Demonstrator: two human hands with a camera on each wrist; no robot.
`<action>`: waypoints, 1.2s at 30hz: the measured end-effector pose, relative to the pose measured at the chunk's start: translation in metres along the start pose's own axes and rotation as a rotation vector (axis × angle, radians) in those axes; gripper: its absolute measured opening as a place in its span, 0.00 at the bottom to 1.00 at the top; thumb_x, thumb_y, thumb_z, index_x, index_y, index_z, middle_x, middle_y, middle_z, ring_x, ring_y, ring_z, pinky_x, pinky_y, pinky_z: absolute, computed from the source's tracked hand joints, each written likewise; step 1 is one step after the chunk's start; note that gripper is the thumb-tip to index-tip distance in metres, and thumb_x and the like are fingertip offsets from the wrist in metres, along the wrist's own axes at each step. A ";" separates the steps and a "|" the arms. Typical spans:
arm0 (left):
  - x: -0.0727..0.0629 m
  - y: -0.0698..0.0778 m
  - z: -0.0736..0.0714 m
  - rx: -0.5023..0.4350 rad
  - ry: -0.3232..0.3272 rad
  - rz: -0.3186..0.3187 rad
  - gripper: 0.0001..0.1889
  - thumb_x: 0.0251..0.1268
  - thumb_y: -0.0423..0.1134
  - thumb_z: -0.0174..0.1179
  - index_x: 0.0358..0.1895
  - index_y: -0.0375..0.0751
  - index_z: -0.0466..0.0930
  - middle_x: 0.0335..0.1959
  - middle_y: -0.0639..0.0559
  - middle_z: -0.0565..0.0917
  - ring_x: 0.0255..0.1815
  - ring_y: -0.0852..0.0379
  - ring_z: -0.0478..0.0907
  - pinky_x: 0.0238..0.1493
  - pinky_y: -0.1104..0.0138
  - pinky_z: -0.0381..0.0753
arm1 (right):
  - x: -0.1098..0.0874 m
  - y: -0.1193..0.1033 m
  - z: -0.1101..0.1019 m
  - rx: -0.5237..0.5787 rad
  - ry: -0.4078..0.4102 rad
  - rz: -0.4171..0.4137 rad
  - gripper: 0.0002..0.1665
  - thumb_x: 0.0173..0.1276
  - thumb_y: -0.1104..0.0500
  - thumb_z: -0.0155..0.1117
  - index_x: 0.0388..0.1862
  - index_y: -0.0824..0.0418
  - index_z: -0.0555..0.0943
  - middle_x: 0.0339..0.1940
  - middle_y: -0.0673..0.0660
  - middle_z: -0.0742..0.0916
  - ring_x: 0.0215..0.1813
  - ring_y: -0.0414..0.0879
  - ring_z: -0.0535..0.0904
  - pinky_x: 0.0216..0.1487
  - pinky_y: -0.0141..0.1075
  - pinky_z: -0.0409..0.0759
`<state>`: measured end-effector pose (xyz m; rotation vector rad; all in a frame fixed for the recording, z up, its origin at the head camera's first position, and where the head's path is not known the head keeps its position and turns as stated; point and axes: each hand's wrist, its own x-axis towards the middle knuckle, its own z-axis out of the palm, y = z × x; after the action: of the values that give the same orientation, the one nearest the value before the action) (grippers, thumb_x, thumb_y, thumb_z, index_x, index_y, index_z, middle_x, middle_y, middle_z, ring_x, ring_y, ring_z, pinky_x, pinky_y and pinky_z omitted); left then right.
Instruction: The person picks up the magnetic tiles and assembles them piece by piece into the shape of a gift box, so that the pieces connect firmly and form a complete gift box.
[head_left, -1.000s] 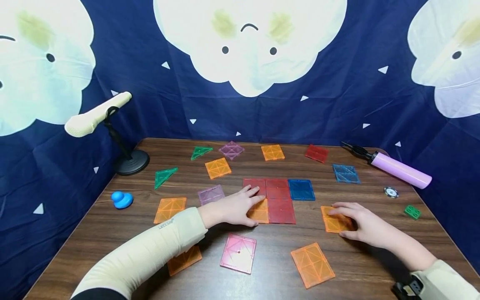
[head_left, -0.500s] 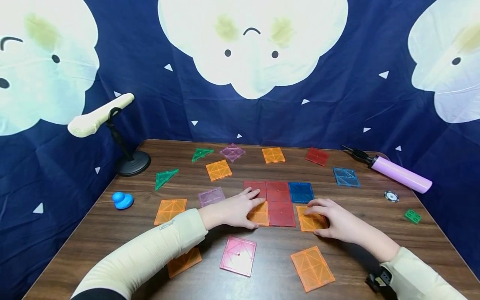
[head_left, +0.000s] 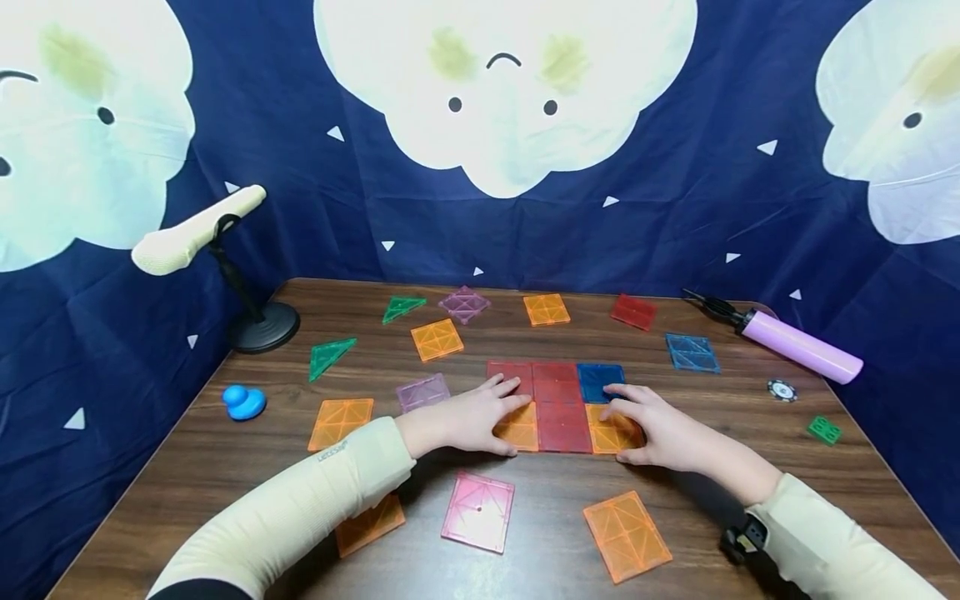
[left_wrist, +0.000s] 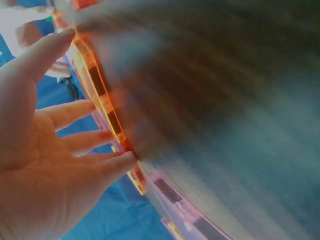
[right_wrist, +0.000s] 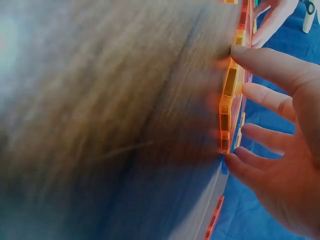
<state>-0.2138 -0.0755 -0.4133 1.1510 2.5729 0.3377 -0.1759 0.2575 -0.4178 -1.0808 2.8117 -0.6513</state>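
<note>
My left hand (head_left: 461, 421) lies with fingers spread over the left orange square magnetic tile (head_left: 525, 432) and a red tile behind it. Its thumb is at the orange tile's near edge. On the other side my right hand (head_left: 667, 429) holds a second orange square tile (head_left: 611, 433) by its edges, thumb in front and fingers over the top and far side. That tile sits right up against the near red tile (head_left: 562, 429), with the blue tile (head_left: 595, 380) behind it. In the right wrist view the thumb and fingers border the orange tile (right_wrist: 229, 97).
Loose tiles lie around: a pink square (head_left: 477, 510), an orange square (head_left: 628, 533), green triangles (head_left: 330, 357) and others. A blue rubber duck (head_left: 244, 402) and black stand (head_left: 266, 327) are left. A purple pump (head_left: 802, 344), poker chip (head_left: 782, 390) and green block (head_left: 824, 429) are right.
My right hand has slid its orange tile leftward across the table, from apart to right beside the red tile. The left hand has stayed in place.
</note>
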 end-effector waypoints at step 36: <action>-0.072 -0.030 -0.006 0.085 0.184 -0.036 0.28 0.56 0.35 0.75 0.60 0.26 0.80 0.61 0.33 0.78 0.60 0.36 0.76 0.61 0.50 0.77 | 0.014 -0.004 0.000 0.008 -0.048 0.081 0.37 0.61 0.46 0.78 0.66 0.57 0.80 0.71 0.73 0.73 0.69 0.74 0.68 0.62 0.70 0.68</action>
<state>-0.1904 -0.1495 -0.4052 1.1496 2.7890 0.3435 -0.1843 0.2457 -0.4147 -0.9623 2.7929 -0.6196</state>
